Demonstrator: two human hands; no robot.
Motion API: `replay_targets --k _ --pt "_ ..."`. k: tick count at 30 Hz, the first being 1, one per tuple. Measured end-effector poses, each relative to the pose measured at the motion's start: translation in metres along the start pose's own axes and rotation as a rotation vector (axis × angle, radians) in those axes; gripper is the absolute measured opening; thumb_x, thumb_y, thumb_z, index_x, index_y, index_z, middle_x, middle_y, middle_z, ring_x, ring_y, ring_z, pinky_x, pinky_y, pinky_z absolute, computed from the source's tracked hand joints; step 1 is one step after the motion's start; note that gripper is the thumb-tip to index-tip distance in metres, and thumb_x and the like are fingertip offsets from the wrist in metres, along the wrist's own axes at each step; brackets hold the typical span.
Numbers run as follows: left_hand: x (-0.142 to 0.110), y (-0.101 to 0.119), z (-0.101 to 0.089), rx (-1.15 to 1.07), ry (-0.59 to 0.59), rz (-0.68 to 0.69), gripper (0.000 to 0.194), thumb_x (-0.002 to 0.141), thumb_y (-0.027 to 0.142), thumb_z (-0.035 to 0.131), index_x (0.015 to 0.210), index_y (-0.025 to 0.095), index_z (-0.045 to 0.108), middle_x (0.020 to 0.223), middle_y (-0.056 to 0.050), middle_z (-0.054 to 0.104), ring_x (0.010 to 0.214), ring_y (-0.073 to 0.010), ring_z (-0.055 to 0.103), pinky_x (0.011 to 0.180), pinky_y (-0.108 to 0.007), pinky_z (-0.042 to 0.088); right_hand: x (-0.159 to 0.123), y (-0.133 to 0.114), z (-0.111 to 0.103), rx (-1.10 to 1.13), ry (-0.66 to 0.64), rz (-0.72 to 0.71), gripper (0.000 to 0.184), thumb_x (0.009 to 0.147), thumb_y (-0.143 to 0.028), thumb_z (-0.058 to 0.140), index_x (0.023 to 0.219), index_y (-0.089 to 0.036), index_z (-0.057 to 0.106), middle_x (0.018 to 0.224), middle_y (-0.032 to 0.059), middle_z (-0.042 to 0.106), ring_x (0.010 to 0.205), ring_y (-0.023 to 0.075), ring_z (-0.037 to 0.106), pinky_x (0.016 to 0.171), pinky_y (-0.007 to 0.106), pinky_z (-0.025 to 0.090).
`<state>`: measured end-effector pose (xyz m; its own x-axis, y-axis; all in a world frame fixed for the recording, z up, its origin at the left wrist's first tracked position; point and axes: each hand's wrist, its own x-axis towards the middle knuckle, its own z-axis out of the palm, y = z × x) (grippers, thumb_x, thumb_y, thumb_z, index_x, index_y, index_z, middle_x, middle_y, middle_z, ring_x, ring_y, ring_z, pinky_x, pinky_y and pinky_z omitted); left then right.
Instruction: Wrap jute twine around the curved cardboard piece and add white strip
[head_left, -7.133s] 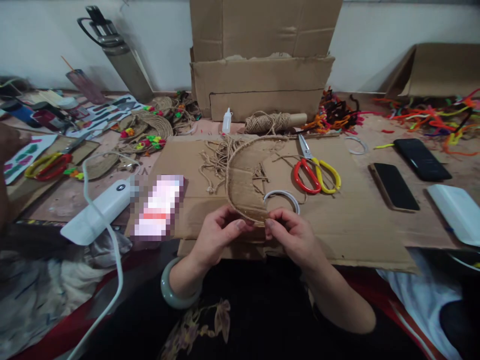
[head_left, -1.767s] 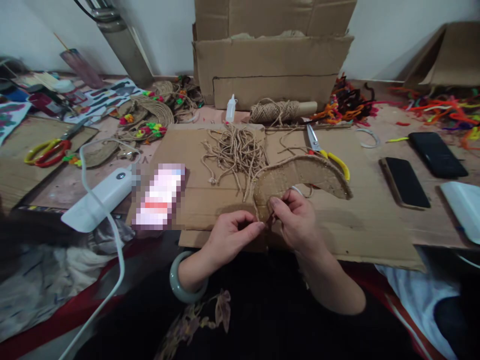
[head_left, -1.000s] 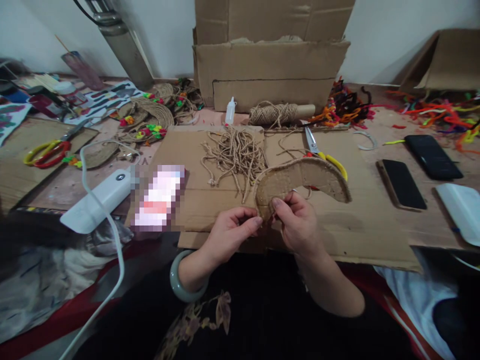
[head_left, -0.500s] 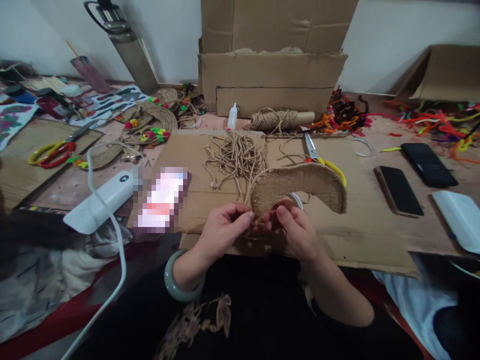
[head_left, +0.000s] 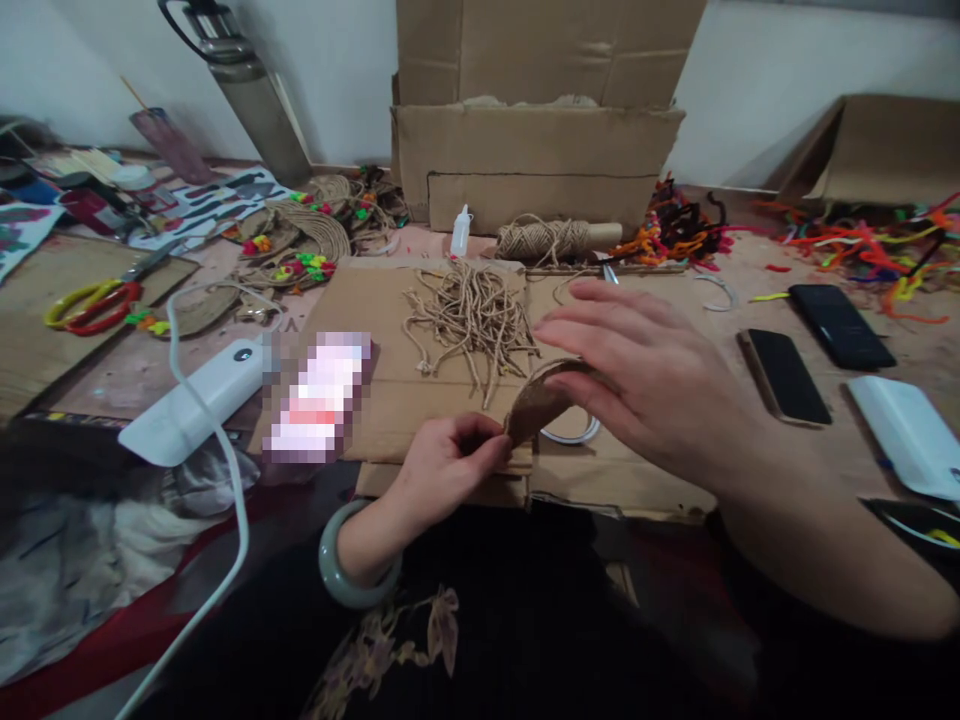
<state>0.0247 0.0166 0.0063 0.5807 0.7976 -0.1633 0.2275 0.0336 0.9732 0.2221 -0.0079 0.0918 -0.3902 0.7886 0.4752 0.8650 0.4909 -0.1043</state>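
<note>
On my feed, R hand has gone from pinching low nr L hand to spread over the curved piece, now hiding its far end + the scissors' handles. More of white ring shows below R thumb vs a sec ago.

Left hand pinching, thumb to fingertips; right hand raised, fingers extended leftward, forearm angled.

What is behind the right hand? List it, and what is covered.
The flat cardboard, metal tips and part of a white ring show behind the right hand. The rest of the ring, whatever the tips belong to and anything else there are covered.
</note>
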Motion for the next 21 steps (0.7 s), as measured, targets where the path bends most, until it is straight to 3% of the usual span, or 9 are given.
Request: replay_targets --k 4,11,21 --pt "0.0 0.0 -0.002 0.068 0.031 0.01 0.016 0.076 0.028 0.057 0.074 0.014 0.065 0.067 -0.003 0.067 0.063 -0.0137 0.059 0.063 -0.025 0.046 0.008 0.001 0.018 -0.032 -0.096 -0.041 0.02 0.088 -0.026 0.05 0.096 -0.018 0.066 0.101 0.0075 0.069 0.115 0.0275 0.053 0.096 0.045 0.041" --pt "0.001 -0.002 -0.002 0.011 0.039 -0.005 0.016 0.075 0.027 0.058 0.07 0.014 0.064 0.064 -0.003 0.065 0.061 -0.0133 0.058 0.062 -0.025 0.045 0.005 0.001 0.023 -0.038 -0.054 -0.103 0.012 0.085 -0.022 0.054 0.08 -0.019 0.065 0.089 0.0044 0.07 0.109 0.0234 0.056 0.097 0.041 0.04" --pt "0.0 -0.002 -0.003 -0.024 0.054 0.003 0.014 0.076 0.024 0.058 0.067 0.014 0.062 0.061 0.0 0.063 0.059 -0.01 0.055 0.06 -0.021 0.043 0.001 -0.003 0.026 -0.098 0.007 -0.059 0.009 0.084 -0.019 0.054 0.081 -0.019 0.062 0.093 0.0043 0.07 0.107 0.0227 0.059 0.101 0.044 0.037"
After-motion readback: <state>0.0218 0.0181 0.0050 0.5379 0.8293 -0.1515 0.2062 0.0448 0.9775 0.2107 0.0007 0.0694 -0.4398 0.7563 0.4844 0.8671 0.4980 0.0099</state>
